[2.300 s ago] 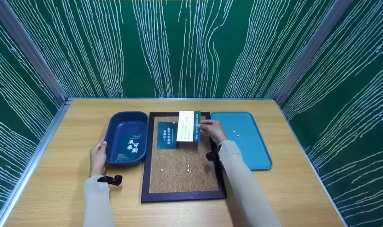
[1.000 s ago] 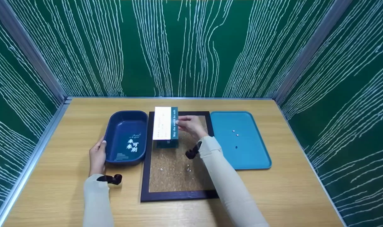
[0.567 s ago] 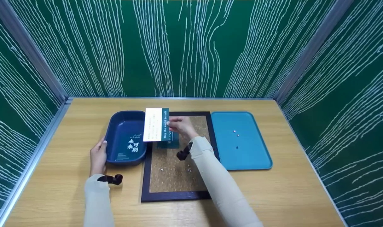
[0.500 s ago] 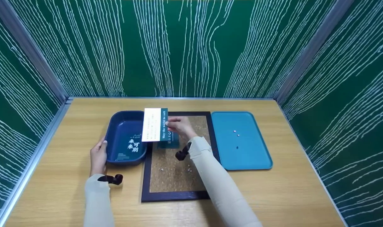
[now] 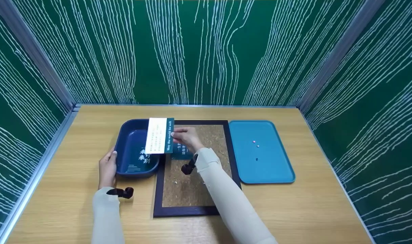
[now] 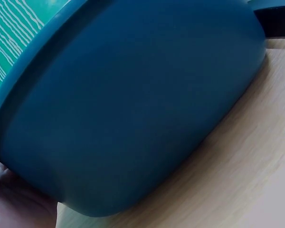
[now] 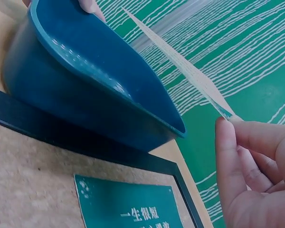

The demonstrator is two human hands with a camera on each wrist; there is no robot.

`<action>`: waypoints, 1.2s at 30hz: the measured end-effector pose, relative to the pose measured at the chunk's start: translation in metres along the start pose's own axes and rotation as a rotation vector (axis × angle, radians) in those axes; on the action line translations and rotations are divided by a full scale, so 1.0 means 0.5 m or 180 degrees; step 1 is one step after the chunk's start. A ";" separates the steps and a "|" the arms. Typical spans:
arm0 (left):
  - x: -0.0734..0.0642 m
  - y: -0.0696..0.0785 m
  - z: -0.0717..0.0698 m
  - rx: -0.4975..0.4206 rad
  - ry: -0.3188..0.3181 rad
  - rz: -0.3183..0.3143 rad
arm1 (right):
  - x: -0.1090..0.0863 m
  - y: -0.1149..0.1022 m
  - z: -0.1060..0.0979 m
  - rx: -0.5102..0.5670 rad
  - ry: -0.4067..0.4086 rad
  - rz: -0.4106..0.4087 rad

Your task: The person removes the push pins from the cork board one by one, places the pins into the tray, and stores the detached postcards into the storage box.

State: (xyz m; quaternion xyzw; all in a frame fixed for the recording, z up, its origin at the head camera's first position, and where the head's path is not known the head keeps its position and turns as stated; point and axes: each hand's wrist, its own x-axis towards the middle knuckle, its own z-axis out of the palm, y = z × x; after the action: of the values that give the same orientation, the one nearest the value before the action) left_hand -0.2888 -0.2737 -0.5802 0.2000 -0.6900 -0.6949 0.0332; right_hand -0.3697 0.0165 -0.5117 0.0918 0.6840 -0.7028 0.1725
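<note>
A booth-like workstation, wood-grain tabletop (image 5: 304, 213), dark green panels (image 5: 192, 88) patterned with white wavy lines enclosing its far, left and right edges, grey metal posts (image 5: 338, 54) rising at both far corners

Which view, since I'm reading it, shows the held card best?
Head view: the card shows its printed face. The right wrist view has it nearly edge-on in the right hand; the left wrist view misses it.
</note>
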 end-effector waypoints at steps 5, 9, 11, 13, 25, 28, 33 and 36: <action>0.001 -0.001 -0.001 -0.0028 0.0005 -0.0008 | -0.003 0.004 0.021 0.0042 -0.0010 -0.0036; 0.000 0.000 -0.001 -0.0034 -0.0019 -0.0060 | -0.005 0.006 0.037 0.0074 -0.0010 -0.0017; 0.000 0.000 0.000 -0.0033 -0.0025 -0.0076 | -0.005 0.007 0.043 0.0057 0.0002 0.0011; 0.001 0.000 0.001 -0.0045 -0.0033 -0.0081 | -0.005 0.008 0.048 0.0017 -0.0001 0.0020; 0.007 -0.002 0.001 -0.0118 -0.0051 -0.0042 | -0.003 0.014 0.070 -0.0022 -0.0046 0.0032; 0.004 0.001 0.001 -0.0115 -0.0016 -0.0036 | -0.001 0.015 0.077 -0.0008 -0.0024 0.0065; 0.003 0.003 0.001 -0.0134 -0.0002 -0.0080 | 0.000 0.016 0.088 0.0055 -0.0009 0.0067; 0.004 0.002 0.000 -0.0123 0.0014 -0.0073 | -0.002 0.016 0.095 0.0100 -0.0040 0.0055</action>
State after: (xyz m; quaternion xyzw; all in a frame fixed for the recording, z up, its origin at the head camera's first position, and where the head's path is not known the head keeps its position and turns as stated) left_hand -0.2910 -0.2742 -0.5795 0.2087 -0.6740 -0.7080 0.0306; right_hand -0.3606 -0.0308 -0.5163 0.0959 0.6710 -0.7125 0.1814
